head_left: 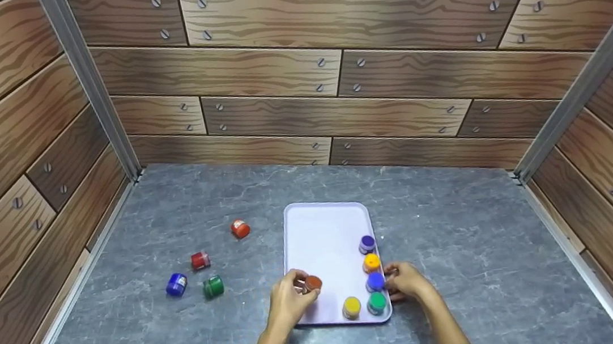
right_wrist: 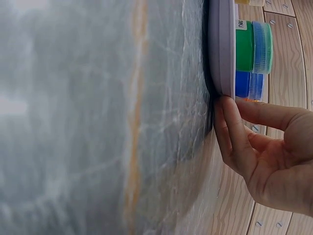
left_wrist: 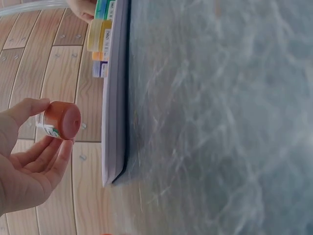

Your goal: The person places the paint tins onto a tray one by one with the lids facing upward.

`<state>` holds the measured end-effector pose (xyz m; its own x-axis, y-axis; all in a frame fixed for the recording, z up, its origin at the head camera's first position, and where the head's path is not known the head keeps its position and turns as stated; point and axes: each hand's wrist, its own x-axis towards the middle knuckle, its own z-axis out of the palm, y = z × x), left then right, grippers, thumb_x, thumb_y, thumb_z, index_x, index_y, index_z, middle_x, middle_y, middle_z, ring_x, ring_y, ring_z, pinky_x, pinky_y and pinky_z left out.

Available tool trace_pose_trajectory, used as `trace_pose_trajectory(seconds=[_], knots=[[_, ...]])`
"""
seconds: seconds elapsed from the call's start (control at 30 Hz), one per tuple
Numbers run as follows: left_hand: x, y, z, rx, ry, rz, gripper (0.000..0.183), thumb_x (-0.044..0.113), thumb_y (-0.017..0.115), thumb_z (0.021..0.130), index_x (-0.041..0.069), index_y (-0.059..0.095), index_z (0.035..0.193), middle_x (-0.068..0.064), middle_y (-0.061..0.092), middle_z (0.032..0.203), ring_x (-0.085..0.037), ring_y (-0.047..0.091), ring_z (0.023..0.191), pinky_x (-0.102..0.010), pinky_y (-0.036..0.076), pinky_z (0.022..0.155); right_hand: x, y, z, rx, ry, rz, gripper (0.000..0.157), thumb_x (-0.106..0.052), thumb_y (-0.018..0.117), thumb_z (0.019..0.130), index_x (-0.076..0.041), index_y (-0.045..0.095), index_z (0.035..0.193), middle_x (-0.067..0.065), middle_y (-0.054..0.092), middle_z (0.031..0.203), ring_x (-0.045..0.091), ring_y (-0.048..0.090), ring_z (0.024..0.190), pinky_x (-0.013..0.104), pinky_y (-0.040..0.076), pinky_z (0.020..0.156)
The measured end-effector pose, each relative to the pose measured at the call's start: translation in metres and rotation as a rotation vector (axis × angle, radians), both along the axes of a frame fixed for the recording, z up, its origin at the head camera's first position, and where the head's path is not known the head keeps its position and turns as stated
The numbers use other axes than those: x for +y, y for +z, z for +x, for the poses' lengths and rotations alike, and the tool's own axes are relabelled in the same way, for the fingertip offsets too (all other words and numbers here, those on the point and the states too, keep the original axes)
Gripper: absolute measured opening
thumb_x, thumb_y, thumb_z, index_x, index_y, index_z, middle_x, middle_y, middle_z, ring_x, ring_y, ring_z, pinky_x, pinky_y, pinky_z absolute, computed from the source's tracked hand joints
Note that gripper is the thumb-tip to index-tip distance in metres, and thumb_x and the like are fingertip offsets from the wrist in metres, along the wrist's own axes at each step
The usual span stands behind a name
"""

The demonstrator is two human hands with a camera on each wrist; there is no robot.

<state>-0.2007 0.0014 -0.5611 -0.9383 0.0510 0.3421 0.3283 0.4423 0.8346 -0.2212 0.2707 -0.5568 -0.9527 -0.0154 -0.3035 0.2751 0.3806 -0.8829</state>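
Observation:
My left hand (head_left: 288,302) pinches a small brown-orange paint jar (left_wrist: 61,120) between thumb and fingers, above the near left part of the lilac tray (head_left: 327,232). At the tray's right edge, my right hand (right_wrist: 274,152) grips the rim, thumb on one side and fingers on the other. Along that edge stand a purple jar (head_left: 367,243), an orange jar (head_left: 371,262), a blue jar (head_left: 375,282) and a green jar (head_left: 376,303). A yellow jar (head_left: 351,307) stands left of the green one.
Left of the tray, an orange-red jar (head_left: 240,228), a red jar (head_left: 200,260), a dark blue jar (head_left: 176,284) and a dark green jar (head_left: 213,286) lie on the grey marbled tabletop (head_left: 461,235). Wood-patterned panels (head_left: 271,50) wall the back and sides.

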Motion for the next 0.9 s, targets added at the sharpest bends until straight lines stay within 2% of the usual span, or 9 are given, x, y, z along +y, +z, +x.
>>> trace_pose_trajectory(seconds=[0.4,0.6,0.8,0.9], knots=[[0.0049,-0.0047,0.0004,-0.014,-0.029,-0.010,0.025,0.008,0.076,0.064,0.005,0.061,0.084,-0.002,0.062,0.073,-0.016,0.060,0.065,-0.024,0.050,0.058,0.0011,-0.0018,-0.0003,0.004,0.005,-0.011,0.030,0.014,0.050,0.071,0.015,0.047,0.101,0.016,0.052,0.076,0.019,0.052,0.060,0.034,0.055,0.054],[0.0066,-0.0072,0.0008,0.011,-0.054,-0.007,0.032,0.006,0.077,0.064,-0.003,0.063,0.092,-0.004,0.063,0.077,-0.015,0.060,0.066,-0.023,0.050,0.058,0.0031,-0.0026,-0.0007,0.012,0.026,-0.013,0.029,0.012,0.049,0.071,0.015,0.047,0.100,0.015,0.052,0.074,0.019,0.051,0.059,0.033,0.054,0.054],[0.0076,-0.0083,0.0021,0.021,-0.092,-0.066,0.029,0.007,0.077,0.065,-0.002,0.066,0.090,-0.005,0.062,0.078,-0.016,0.060,0.066,-0.024,0.050,0.059,0.0021,-0.0002,-0.0005,0.004,0.030,-0.018,0.029,0.013,0.049,0.072,0.016,0.046,0.100,0.015,0.052,0.074,0.019,0.052,0.059,0.036,0.055,0.055],[0.0086,-0.0083,0.0030,0.001,-0.113,-0.080,0.027,0.007,0.077,0.065,-0.001,0.065,0.087,-0.004,0.061,0.076,-0.018,0.059,0.067,-0.025,0.050,0.059,0.0046,-0.0075,-0.0033,0.014,0.024,-0.018,0.031,0.012,0.051,0.070,0.014,0.048,0.101,0.015,0.052,0.076,0.021,0.053,0.061,0.039,0.055,0.057]])
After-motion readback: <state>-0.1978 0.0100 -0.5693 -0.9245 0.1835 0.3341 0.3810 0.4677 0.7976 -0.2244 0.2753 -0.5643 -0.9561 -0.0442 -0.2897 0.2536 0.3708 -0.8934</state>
